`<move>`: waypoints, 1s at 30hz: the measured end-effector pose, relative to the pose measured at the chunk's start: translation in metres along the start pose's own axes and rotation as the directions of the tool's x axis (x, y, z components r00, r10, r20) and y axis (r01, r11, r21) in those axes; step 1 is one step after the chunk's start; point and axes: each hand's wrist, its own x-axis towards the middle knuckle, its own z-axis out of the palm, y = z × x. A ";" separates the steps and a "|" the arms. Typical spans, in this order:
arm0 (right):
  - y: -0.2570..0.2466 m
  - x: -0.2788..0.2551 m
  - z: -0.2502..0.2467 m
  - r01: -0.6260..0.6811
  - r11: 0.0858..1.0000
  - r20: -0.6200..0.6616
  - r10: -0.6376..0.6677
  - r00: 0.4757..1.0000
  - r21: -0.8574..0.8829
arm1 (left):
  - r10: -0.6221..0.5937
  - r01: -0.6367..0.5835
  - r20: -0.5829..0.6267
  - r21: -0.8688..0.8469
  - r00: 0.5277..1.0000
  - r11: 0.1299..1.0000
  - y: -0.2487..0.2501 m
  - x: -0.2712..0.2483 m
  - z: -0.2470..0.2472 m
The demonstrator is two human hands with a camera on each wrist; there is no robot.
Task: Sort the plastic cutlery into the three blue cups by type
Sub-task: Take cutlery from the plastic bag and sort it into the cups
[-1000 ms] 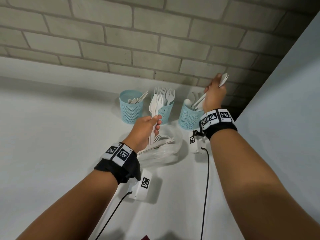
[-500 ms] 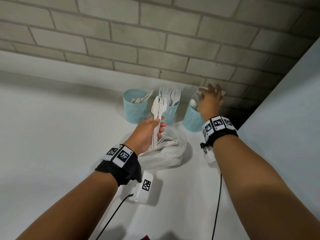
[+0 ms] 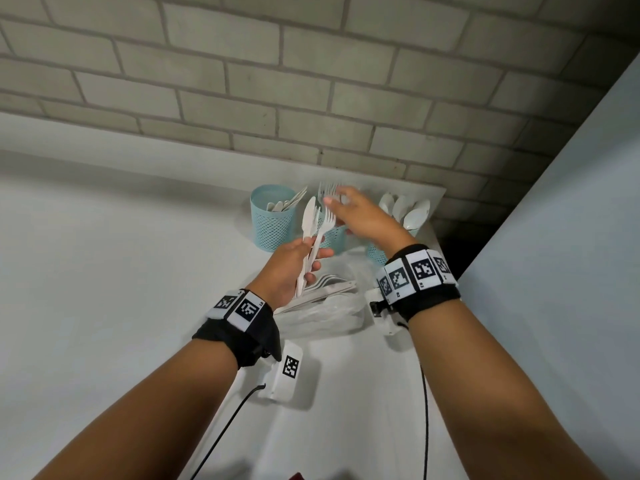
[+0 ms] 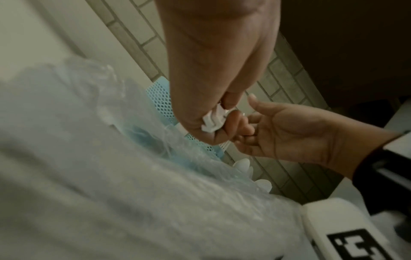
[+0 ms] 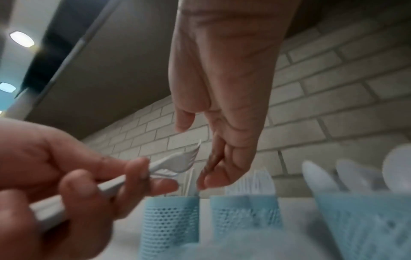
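Okay, my left hand grips a light, slippery plastic fork and knife mid-frame; my empty, loose right hand should pinch the fork's neck.

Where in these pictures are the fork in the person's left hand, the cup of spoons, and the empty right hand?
fork (image 3: pixel 328 220), head view, on its tines.
cup of spoons (image 5: pixel 364 221), right wrist view, on its mesh wall.
right hand (image 3: pixel 367 220), head view, on its back.
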 end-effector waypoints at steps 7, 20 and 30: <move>0.004 -0.004 0.034 -0.178 0.809 0.174 0.096 0.980 0.561 | 0.099 -0.099 0.011 0.205 0.995 0.974 0.000 -0.004 -0.004; -0.006 -0.005 0.046 -0.290 0.674 0.148 0.261 0.954 0.680 | 0.075 -0.098 0.111 0.224 0.991 0.970 0.000 -0.004 -0.011; -0.005 0.011 0.021 -0.196 0.444 -0.039 0.468 0.883 0.874 | 0.197 -0.161 -0.099 0.293 0.975 0.943 0.017 0.009 -0.023</move>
